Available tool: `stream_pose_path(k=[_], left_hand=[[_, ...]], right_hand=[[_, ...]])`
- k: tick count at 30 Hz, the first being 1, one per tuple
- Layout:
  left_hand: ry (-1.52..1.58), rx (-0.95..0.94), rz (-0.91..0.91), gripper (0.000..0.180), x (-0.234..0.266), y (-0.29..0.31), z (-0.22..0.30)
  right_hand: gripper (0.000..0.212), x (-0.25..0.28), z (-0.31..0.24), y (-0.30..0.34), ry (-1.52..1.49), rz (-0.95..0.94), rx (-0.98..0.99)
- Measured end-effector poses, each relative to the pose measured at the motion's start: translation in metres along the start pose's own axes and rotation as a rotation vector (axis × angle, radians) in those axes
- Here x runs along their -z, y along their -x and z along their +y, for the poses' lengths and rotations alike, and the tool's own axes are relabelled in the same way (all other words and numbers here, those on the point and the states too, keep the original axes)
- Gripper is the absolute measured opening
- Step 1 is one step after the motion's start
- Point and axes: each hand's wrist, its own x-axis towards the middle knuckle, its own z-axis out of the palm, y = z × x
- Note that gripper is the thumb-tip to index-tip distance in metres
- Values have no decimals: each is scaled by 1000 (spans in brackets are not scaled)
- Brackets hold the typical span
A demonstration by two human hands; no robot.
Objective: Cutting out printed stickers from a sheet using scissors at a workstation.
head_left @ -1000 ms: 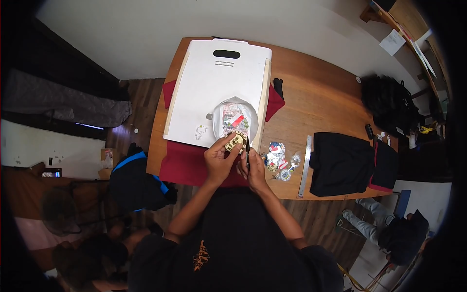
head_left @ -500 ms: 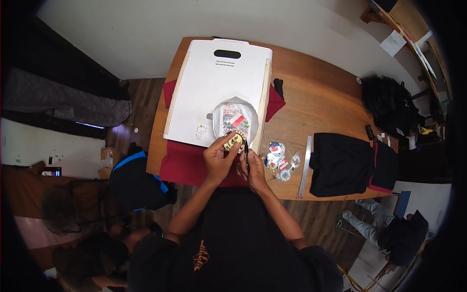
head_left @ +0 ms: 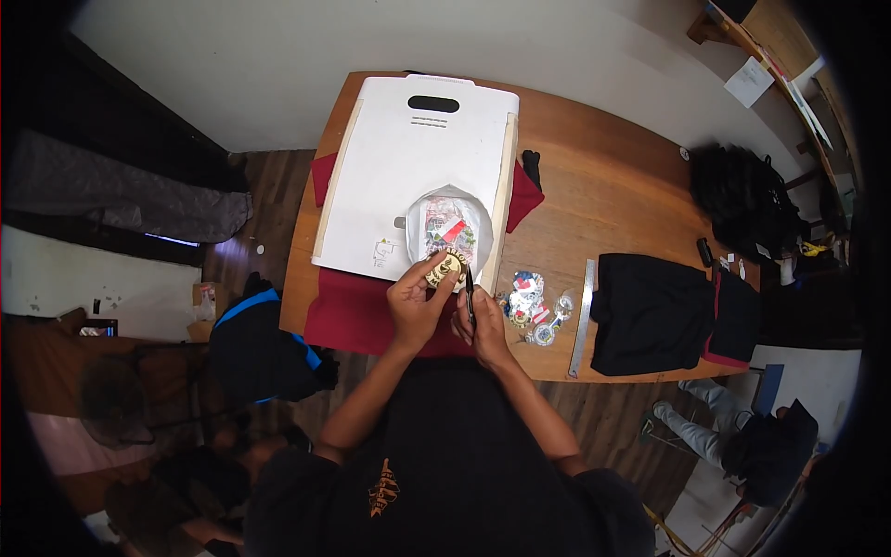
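Note:
My left hand (head_left: 418,304) pinches a round yellow-and-black patch (head_left: 445,270) between thumb and fingers, above the bowl's near rim. Closed round a slim black pointed tool that looks like small scissors (head_left: 471,295), my right hand (head_left: 483,323) keeps its tip beside the patch's right edge. Whether its blades are apart is too small to tell. Below the patch, a whitish round bowl (head_left: 482,223) holds printed patches and scraps (head_left: 447,226), one of them red and white. To the right of my right hand lies a pile of colourful round patches and cut pieces (head_left: 529,302) on the table.
The bowl stands on a large white panel (head_left: 418,158) over dark red cloth (head_left: 357,311) on a wooden table (head_left: 594,186). A steel ruler (head_left: 582,320) and folded black cloth (head_left: 645,311) lie rightward. A black bag (head_left: 738,200) is farther back. People sit at lower left and right.
The patch has turned and tilted slightly in my left hand's fingers. My right hand and the black tool stay nearly in place.

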Motion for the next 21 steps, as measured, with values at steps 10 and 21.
stream_pose_path(k=[10, 21], left_hand=[[-22, -5, -24, 34, 2, 2, -3], [-28, -34, -50, 32, 7, 0, -3]], right_hand=[[39, -2, -4, -2, 19, 9, 21], [40, 0, -5, 0, 69, 3, -6]])
